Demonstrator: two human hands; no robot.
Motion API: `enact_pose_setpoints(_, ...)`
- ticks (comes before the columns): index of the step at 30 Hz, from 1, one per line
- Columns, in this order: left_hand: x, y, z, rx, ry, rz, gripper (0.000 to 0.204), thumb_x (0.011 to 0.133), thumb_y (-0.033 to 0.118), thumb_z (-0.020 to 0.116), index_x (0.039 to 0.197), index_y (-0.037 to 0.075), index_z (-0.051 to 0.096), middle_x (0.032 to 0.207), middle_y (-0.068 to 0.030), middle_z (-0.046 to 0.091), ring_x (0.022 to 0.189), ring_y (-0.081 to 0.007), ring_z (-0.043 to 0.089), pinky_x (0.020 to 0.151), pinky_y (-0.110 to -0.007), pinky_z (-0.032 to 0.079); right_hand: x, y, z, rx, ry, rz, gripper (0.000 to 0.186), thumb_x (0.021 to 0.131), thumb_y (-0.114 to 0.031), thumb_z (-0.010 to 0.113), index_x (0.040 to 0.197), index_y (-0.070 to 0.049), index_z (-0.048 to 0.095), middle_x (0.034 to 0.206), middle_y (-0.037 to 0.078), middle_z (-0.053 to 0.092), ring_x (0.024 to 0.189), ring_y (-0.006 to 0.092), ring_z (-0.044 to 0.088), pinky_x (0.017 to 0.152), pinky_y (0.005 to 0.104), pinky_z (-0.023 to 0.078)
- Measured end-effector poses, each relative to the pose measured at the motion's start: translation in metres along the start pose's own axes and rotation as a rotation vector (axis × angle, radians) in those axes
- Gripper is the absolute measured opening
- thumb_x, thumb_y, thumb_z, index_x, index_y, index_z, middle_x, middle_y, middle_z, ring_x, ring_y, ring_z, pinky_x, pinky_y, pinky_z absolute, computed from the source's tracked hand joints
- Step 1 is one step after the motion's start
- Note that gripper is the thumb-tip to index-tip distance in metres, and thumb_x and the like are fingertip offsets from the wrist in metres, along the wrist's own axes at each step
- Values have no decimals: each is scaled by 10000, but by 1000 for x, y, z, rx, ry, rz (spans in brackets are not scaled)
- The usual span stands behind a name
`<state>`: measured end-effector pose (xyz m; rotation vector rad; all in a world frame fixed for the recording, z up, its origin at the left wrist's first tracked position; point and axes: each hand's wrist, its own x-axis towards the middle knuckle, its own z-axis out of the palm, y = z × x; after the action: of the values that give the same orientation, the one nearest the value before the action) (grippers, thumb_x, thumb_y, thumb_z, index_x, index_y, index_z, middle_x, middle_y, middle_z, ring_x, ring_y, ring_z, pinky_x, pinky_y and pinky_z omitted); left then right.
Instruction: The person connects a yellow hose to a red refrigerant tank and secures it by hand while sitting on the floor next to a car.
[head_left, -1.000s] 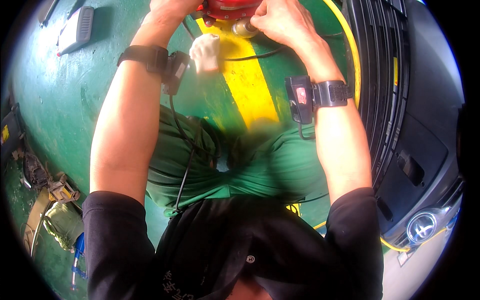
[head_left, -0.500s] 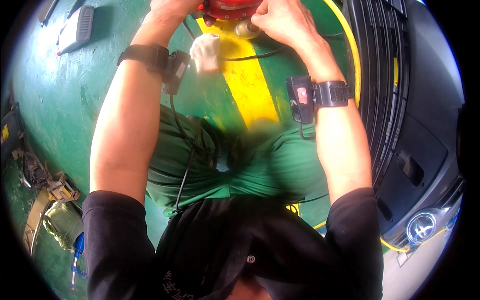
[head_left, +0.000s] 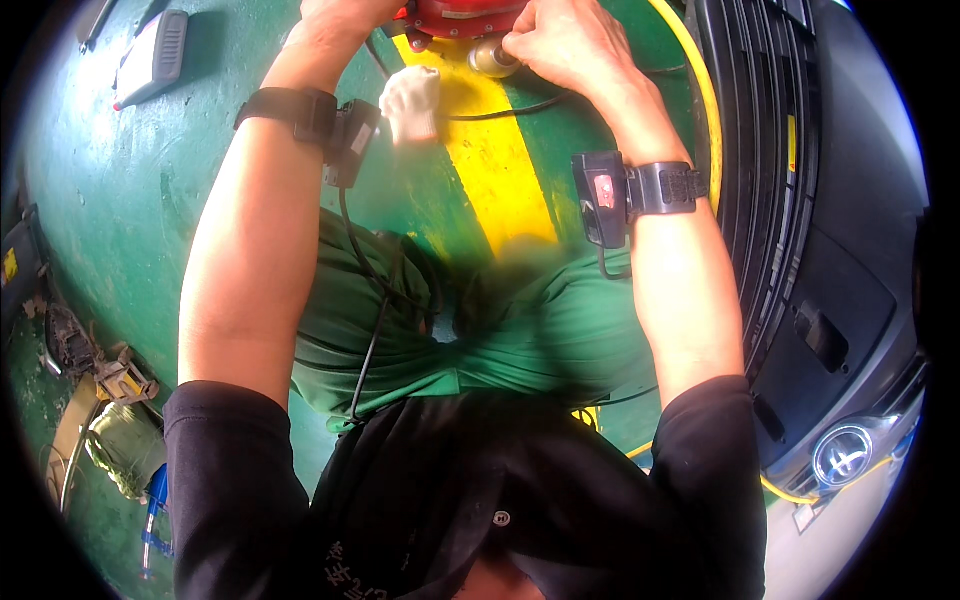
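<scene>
A red metal unit with bolts along its edge (head_left: 465, 20) sits at the top of the view, partly cut off by the frame. My left hand (head_left: 350, 14) is against its left end, with the fingers out of sight beyond the upper edge. On the other side my right hand (head_left: 572, 42) is closed, its thumb and finger pinched at the unit's right end. What they pinch is hidden. Just beside those fingertips is a tan, round-ended cylindrical piece (head_left: 490, 60). A white cloth glove (head_left: 410, 104) lies on the floor below the unit.
A black car grille and bumper (head_left: 765, 150) stand on the right, with a yellow hose (head_left: 712, 110) running alongside. A dark cable (head_left: 510, 112) crosses the yellow floor stripe (head_left: 500, 180). At upper left lies a white-grey container (head_left: 153, 60); tools and a greenish bundle (head_left: 122, 450) are lower left.
</scene>
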<state>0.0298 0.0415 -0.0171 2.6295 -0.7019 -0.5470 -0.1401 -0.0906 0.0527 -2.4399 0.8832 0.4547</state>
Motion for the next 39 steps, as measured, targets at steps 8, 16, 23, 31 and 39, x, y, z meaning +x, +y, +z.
enact_pose_setpoints(8, 3, 1, 2, 33, 18, 18, 281, 765, 213, 743, 945, -3, 749, 886, -255, 733, 892, -382, 736, 803, -450, 589, 5, 8, 7, 28, 85, -39, 197, 802, -259, 771, 841, -68, 795, 868, 228, 731, 871, 383, 731, 811, 454, 568)
enact_pose_setpoints(16, -1, -9, -5, -3, 1, 1, 291, 737, 198, 755, 938, -13, 745, 873, -253, 732, 871, -382, 736, 784, -446, 589, 7, 9, 10, -125, -13, -140, 325, 774, -311, 802, 1022, -100, 807, 1010, 183, 760, 995, 345, 728, 924, 441, 560)
enact_pose_setpoints(23, 7, -8, 12, 113, 70, 44, 239, 754, 175, 688, 907, 4, 753, 874, -238, 736, 867, -384, 736, 787, -444, 598, 12, 18, 15, -101, 46, -96, 259, 813, -267, 697, 989, -116, 813, 992, 176, 763, 977, 348, 728, 930, 450, 555)
enact_pose_setpoints(31, 4, -6, 10, 67, 59, 11, 228, 763, 180, 675, 880, 0, 751, 869, -246, 731, 858, -391, 732, 776, -455, 595, 2, 9, 6, -83, 96, -72, 269, 818, -273, 700, 997, -106, 810, 1005, 171, 767, 986, 339, 731, 936, 447, 554)
enact_pose_setpoints(39, 5, -6, 13, 49, 52, -5, 226, 761, 199, 681, 865, 12, 757, 868, -232, 733, 844, -390, 731, 768, -455, 594, 0, 10, 8, -105, 90, -96, 275, 831, -274, 698, 1001, -88, 808, 991, 175, 767, 974, 340, 733, 928, 441, 555)
